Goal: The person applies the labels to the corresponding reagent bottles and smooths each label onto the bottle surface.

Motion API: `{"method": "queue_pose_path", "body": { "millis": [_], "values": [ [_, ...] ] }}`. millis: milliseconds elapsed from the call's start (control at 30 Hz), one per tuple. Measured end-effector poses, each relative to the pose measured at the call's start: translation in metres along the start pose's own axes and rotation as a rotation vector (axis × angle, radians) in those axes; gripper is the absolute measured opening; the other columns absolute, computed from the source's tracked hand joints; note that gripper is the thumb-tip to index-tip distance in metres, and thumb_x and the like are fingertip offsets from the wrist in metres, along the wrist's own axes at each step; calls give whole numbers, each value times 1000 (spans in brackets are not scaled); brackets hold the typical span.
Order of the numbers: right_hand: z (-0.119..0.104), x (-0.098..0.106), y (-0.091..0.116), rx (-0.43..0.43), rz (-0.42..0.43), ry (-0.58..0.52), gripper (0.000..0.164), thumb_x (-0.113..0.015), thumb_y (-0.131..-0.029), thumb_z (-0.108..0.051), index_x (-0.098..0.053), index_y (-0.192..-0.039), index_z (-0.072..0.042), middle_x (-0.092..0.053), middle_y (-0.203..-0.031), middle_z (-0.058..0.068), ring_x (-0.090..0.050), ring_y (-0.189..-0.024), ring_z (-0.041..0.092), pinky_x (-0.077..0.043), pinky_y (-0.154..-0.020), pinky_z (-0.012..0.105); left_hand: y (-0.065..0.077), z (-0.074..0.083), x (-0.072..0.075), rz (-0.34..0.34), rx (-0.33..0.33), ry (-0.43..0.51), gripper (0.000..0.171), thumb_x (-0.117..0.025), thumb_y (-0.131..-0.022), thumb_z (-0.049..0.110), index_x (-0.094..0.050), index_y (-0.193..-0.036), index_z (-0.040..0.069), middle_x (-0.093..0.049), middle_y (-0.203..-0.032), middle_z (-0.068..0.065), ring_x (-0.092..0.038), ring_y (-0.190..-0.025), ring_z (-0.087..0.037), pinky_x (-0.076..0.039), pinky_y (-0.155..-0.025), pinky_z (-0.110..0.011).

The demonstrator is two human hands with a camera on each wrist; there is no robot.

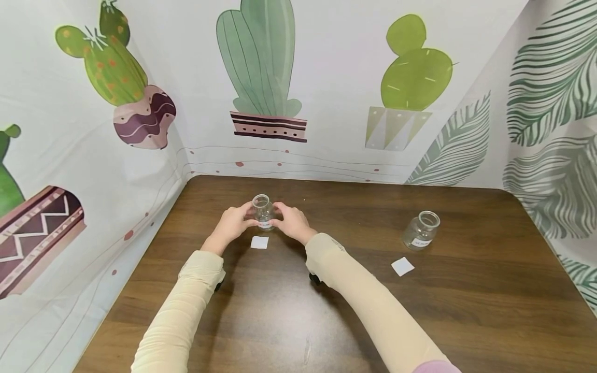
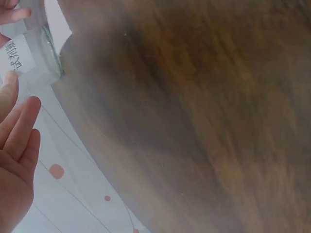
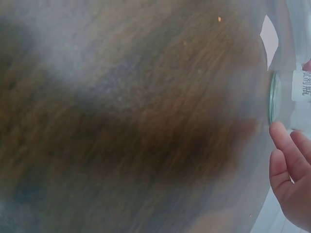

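Note:
A small clear glass jar (image 1: 263, 211) with an open mouth stands upright toward the back left of the table, a white label low on its front. My left hand (image 1: 229, 224) holds it from the left and my right hand (image 1: 295, 224) from the right, thumbs toward the label. In the left wrist view, the left thumb lies on the jar's label (image 2: 19, 52), which bears handwritten characters. The right wrist view catches the jar's base (image 3: 275, 99) above the right fingers (image 3: 286, 150). Whether the base touches the table is hard to tell.
Just in front of the jar lies a white paper square (image 1: 259, 242). Farther right stands a second labelled glass jar (image 1: 421, 231), with another paper square (image 1: 402, 266) before it. The brown wooden table (image 1: 261, 321) meets a cactus-print cloth (image 1: 336, 93) at the back and sides.

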State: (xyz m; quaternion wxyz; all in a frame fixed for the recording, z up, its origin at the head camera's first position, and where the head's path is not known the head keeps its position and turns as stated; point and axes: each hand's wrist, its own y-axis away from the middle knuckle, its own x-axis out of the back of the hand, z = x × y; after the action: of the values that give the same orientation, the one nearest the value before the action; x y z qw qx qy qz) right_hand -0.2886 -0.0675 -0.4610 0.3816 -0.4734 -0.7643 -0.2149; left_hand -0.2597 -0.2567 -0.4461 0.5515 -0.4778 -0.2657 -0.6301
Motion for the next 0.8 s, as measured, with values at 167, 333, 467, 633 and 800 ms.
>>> {"method": "queue_pose_path", "body": {
  "millis": [167,333,467,633,800],
  "values": [
    [-1,-1,2,7,11,40,49,-62,-81,-32,-44,-124,-17,-62,-114,0,-58,-102,21,-46,-80,36,1,0,-2,20,-28,-64,48,-70,-72,20,-52,-115,8,-68,-91,-11,-65,-84,-28,-49,-73,-42],
    [1,-3,2,24,35,86,49,-64,-80,-30,-41,-122,-19,-63,-112,-2,-61,-94,21,-48,-71,34,1,1,-4,28,-47,-90,51,-71,-72,20,-49,-116,8,-68,-90,-11,-65,-82,-27,-49,-71,-41],
    [2,-4,2,28,35,94,51,-65,-79,-30,-40,-122,-20,-63,-110,-2,-62,-91,22,-48,-67,33,1,0,-8,4,-43,-111,57,-71,-72,22,-43,-120,8,-67,-91,-12,-65,-81,-27,-49,-70,-41],
    [3,-6,2,27,32,102,52,-66,-78,-30,-39,-121,-20,-63,-110,-1,-62,-89,23,-47,-65,33,1,-2,-13,2,-33,-165,63,-72,-71,25,-38,-121,9,-67,-87,-11,-63,-75,-27,-48,-64,-40],
    [2,-7,2,21,39,131,53,-67,-77,-30,-38,-120,-20,-64,-108,-1,-63,-86,22,-47,-64,33,0,-1,-16,-5,-5,-190,69,-74,-69,29,-35,-122,9,-65,-83,-9,-61,-71,-25,-46,-62,-40]
  ]
}}
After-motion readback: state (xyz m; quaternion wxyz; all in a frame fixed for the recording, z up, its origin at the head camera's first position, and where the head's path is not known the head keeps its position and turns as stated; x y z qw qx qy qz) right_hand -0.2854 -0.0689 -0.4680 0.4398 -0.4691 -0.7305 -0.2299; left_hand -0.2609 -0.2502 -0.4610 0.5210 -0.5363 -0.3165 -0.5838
